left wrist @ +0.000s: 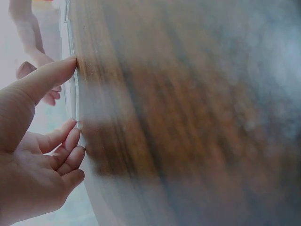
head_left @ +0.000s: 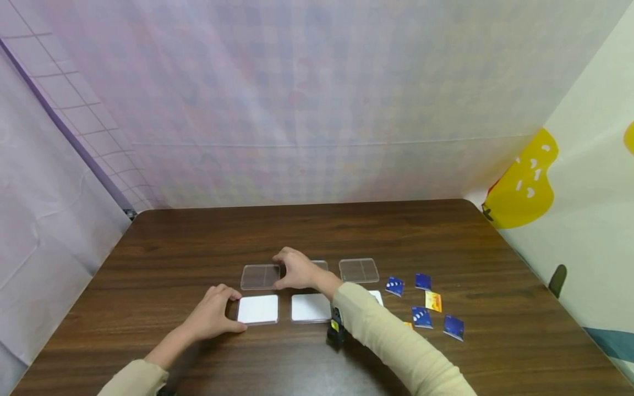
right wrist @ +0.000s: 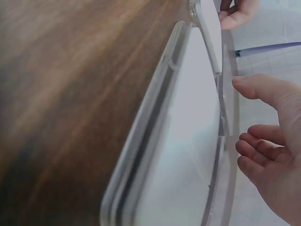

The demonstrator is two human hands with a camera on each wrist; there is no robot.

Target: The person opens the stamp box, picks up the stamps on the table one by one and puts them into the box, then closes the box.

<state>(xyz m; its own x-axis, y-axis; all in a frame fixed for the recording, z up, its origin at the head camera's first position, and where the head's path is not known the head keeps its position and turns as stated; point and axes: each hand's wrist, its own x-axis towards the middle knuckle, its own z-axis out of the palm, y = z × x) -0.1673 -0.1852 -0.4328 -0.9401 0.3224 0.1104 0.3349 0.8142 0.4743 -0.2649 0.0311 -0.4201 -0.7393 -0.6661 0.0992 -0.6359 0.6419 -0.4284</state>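
Note:
My left hand [head_left: 213, 313] holds the left end of a shallow clear case [head_left: 258, 309] with a white filling, thumb at its front corner and fingertips at its back corner. Flat on the table behind it lies a clear lid [head_left: 255, 276] with a line across it. At that lid's right end is my right hand [head_left: 297, 269], thumb and fingers spread apart. A second white-filled case [head_left: 310, 307] sits beside the first, below the right wrist; the right wrist view shows its white top [right wrist: 188, 127] up close. Another lid [head_left: 318, 264] is partly hidden by the right hand.
A third clear lid [head_left: 359, 270] lies back right, above a white corner [head_left: 377, 297] mostly covered by my sleeve. Several small blue packets [head_left: 422, 317] and a yellow-orange one [head_left: 433, 301] are scattered at right. A curtain [head_left: 307, 176] hangs behind the brown table [head_left: 198, 236].

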